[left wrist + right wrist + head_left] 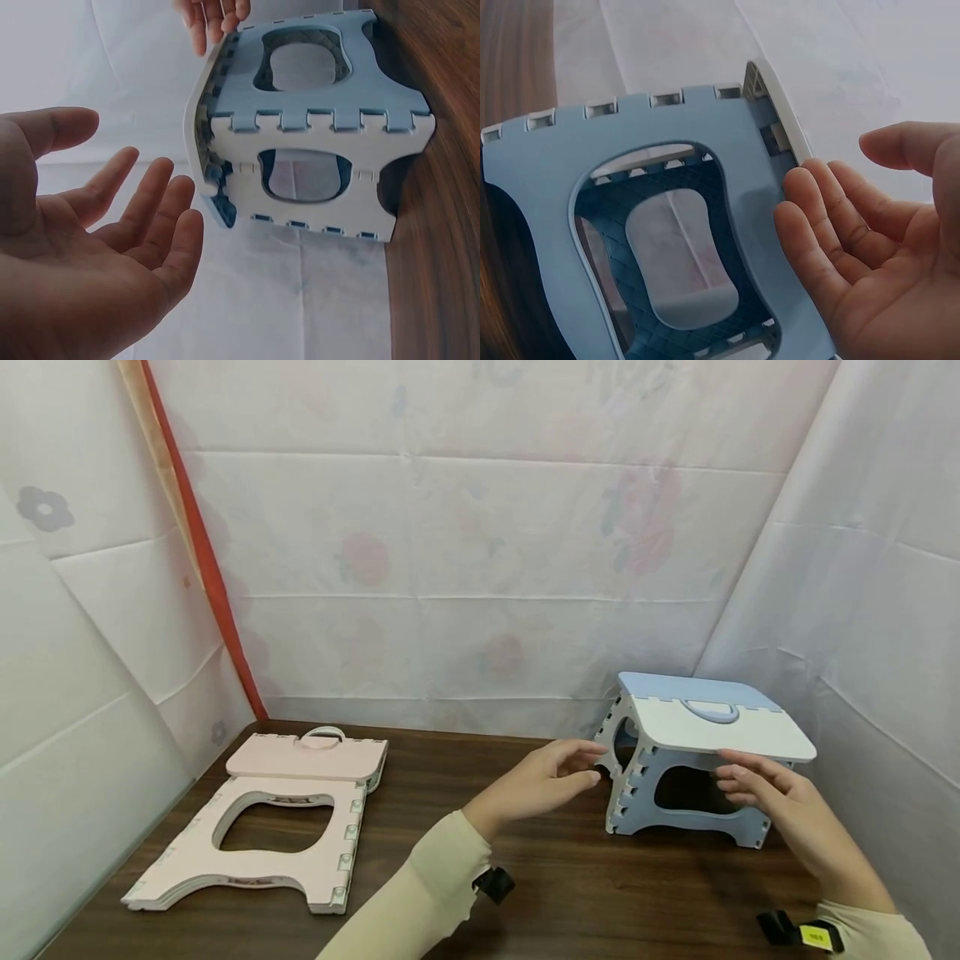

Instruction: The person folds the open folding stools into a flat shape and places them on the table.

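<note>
Left hand (536,781) and right hand (783,797) both have their fingers parted and loosely bent, with nothing in either. Taking the blue-and-white folding stool (750,739) as the dial's centre, the left is at nine o'clock, just beside it; the right is at four o'clock, fingertips by the seat's white edge, and I cannot tell whether they touch. Pale sleeves (427,877) run back from them across the dark wooden worktop (555,885).

Toward eight o'clock in the head view lies a pink folding stool (262,864), flat on the wood and well apart from the hands. The blue-and-white one is at four o'clock, upright with its legs (641,797) spread. It looks like hard plastic: probably light, stiff and not fragile, though the smooth faces may slip, and the hinges (296,120) could nip fingertips. Best holds are likely the opposite short ends of the seat, or the oval handle (712,718) at its middle.

Beyond, patterned white cloth (450,527) hangs, a red strip (213,589) along its ten o'clock side.
</note>
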Demonstrator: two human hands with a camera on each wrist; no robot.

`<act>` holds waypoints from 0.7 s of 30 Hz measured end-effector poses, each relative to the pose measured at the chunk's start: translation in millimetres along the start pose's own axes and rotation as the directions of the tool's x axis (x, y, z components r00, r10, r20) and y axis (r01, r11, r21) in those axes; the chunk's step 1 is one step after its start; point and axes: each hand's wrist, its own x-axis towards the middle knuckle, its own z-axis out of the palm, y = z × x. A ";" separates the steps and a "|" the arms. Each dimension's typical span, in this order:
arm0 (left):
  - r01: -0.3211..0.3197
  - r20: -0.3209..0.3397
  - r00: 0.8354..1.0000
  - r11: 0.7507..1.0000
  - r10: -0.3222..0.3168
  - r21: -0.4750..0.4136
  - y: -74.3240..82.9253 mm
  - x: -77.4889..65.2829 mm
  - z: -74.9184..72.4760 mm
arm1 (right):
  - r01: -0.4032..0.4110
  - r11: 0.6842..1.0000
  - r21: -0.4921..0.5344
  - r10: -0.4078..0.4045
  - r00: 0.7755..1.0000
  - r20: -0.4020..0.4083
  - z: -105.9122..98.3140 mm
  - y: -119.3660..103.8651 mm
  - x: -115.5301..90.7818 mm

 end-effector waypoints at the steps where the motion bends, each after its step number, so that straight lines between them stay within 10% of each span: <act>1: -0.004 0.004 1.000 1.000 0.004 -0.003 1.0 1.7 1.5 | 0.004 1.000 -0.001 -0.004 1.000 -0.006 -1.0 0.7 -0.5; 12: -0.004 0.010 1.000 1.000 0.004 0.017 5.6 20.8 15.1 | 0.020 0.999 0.035 -0.017 0.997 -0.070 -18.9 6.8 -6.3; 21: -0.004 0.011 1.000 1.000 0.004 0.005 13.9 40.0 20.6 | 0.095 0.957 0.274 -0.042 0.980 -0.194 -30.3 12.4 -7.2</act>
